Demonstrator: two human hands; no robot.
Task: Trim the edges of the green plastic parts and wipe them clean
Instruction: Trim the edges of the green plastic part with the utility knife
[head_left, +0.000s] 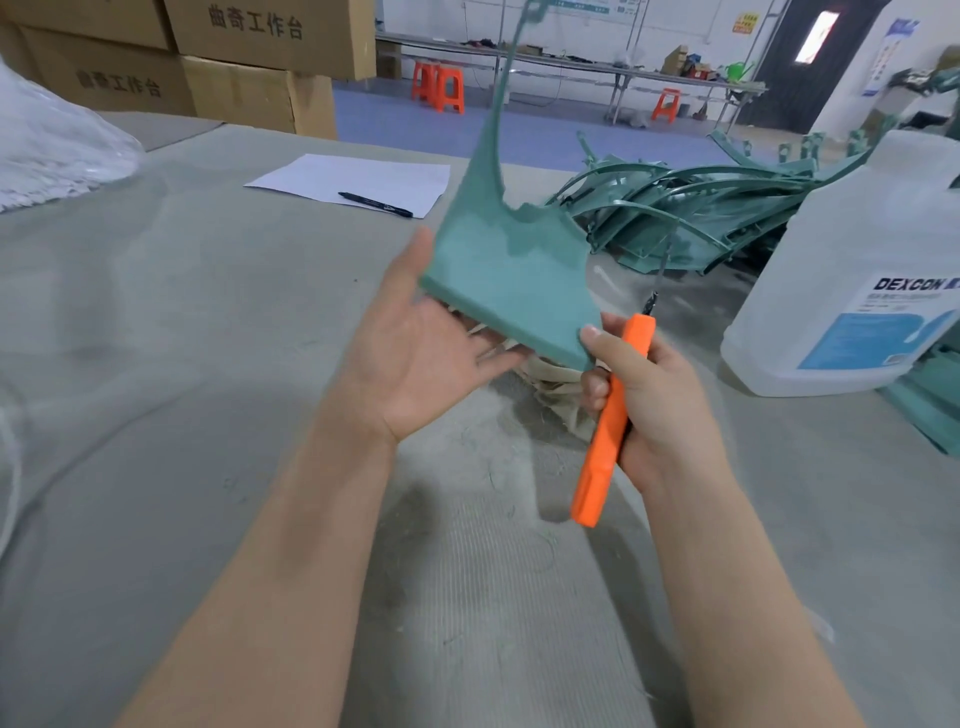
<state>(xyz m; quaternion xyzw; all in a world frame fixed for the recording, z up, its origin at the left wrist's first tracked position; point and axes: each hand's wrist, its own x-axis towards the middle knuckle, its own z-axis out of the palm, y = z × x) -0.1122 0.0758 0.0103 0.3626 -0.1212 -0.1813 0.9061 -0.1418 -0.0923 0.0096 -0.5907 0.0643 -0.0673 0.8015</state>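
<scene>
Obs. 1: Your left hand (415, 358) lies palm up, fingers straight, under the lower edge of the green plastic part (509, 275); thumb beside its left edge. Part held up over the middle of the table (208, 364), thin arm pointing upward.

Obs. 2: Agreed. Your right hand (649, 395) has its fingers curled round the orange trimming tool (608, 426), blade end up. Your thumb tip touches the part's lower right corner. More green parts (691, 218) piled toward the far right edge, white jug (872, 260) just beside them.
</scene>
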